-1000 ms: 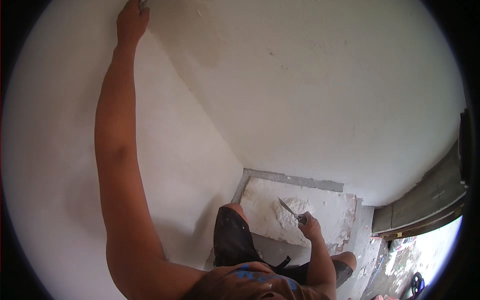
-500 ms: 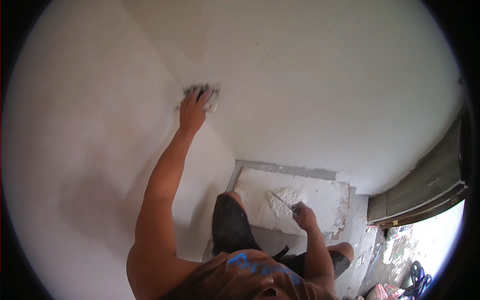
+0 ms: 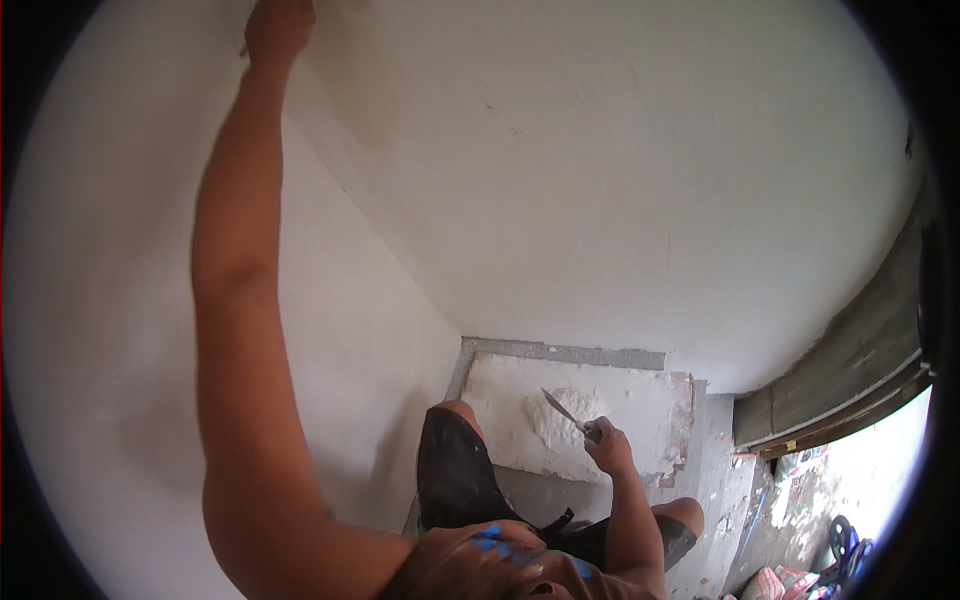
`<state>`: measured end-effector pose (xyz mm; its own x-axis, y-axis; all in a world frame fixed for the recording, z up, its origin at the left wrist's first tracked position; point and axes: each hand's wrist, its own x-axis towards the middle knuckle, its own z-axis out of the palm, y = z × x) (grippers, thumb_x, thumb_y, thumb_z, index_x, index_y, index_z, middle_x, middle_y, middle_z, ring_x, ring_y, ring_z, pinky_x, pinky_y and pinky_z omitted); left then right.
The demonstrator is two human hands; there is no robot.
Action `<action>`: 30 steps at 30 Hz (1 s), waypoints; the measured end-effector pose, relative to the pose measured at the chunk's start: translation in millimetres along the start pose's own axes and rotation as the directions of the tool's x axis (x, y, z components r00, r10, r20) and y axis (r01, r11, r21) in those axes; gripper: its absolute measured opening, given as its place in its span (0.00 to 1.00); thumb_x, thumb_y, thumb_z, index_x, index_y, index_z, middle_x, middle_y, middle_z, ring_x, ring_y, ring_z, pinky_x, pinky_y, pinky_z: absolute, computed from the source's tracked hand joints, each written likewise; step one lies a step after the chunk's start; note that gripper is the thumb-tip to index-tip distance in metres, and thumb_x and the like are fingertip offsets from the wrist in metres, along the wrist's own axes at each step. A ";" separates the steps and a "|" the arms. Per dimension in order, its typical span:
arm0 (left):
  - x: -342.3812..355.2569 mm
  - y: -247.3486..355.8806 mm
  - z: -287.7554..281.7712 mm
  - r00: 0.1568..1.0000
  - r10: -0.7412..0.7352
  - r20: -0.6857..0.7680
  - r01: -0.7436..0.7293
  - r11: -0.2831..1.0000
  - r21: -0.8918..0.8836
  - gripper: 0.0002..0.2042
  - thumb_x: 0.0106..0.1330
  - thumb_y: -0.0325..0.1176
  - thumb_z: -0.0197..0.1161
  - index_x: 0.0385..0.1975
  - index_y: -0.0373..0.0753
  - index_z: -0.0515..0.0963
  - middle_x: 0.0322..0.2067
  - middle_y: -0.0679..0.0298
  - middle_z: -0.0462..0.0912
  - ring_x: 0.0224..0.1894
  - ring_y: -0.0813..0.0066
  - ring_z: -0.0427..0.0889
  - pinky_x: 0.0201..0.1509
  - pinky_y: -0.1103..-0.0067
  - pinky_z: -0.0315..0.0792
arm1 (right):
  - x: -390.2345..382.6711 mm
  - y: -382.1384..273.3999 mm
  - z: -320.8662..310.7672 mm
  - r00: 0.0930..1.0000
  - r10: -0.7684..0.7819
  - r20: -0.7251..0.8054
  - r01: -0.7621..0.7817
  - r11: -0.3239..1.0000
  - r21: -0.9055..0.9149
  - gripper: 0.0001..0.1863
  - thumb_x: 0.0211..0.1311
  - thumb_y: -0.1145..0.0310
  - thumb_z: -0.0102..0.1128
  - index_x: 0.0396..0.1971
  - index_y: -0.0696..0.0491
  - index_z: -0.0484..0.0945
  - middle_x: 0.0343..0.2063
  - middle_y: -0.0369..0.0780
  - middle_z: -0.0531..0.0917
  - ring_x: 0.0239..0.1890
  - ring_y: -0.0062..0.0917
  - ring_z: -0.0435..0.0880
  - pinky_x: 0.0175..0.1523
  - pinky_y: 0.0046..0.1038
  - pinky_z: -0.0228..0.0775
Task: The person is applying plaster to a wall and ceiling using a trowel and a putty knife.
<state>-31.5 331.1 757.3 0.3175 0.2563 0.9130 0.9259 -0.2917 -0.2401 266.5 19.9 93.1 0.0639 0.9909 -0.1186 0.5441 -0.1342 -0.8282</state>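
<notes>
Right hand (image 3: 610,448) low, over board — fingers clamped on handle of trowel (image 3: 565,409), blade pointing up and left across heap of white paste (image 3: 558,436); cannot tell if blade touches paste. Heap sits mid-board on pale board (image 3: 645,400), in front of knees. Left hand (image 3: 280,35) raised high near wall corner, cut by top edge — cannot tell whether fingers are apart or gripping. Left arm stretched nearly straight along left wall (image 3: 110,250).
</notes>
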 end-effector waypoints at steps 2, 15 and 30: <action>-60.5 -27.5 62.4 0.988 0.101 -0.115 -0.081 0.983 0.166 0.28 0.60 0.25 0.57 0.63 0.50 0.70 0.62 0.62 0.73 0.63 0.59 0.72 0.63 0.67 0.70 | -0.8 -5.0 -3.2 1.000 0.017 0.026 -0.017 1.000 -0.006 0.17 0.51 0.65 0.64 0.42 0.52 0.76 0.35 0.49 0.84 0.42 0.47 0.83 0.47 0.43 0.75; -310.4 -17.7 64.1 0.718 -0.672 0.180 0.673 0.605 -0.426 0.17 0.59 0.29 0.58 0.47 0.28 0.76 0.43 0.47 0.83 0.44 0.52 0.82 0.52 0.65 0.73 | -1.2 -0.5 -9.0 1.000 -0.020 -0.004 0.020 1.000 -0.001 0.17 0.52 0.66 0.64 0.41 0.53 0.76 0.36 0.50 0.84 0.41 0.48 0.83 0.46 0.43 0.75; -189.9 -72.5 89.5 0.762 -0.646 -0.039 0.562 0.691 -0.454 0.18 0.60 0.33 0.58 0.47 0.27 0.75 0.42 0.46 0.82 0.44 0.51 0.80 0.51 0.66 0.72 | -1.5 0.8 0.3 0.998 -0.056 -0.015 0.056 0.998 0.019 0.17 0.51 0.67 0.65 0.42 0.52 0.76 0.33 0.48 0.84 0.38 0.46 0.84 0.44 0.42 0.76</action>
<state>-140.6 386.1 571.8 -0.3640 0.3481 0.8639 0.7252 -0.4761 0.4974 266.6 18.3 92.4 0.0464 0.9969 -0.0636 0.5307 -0.0785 -0.8439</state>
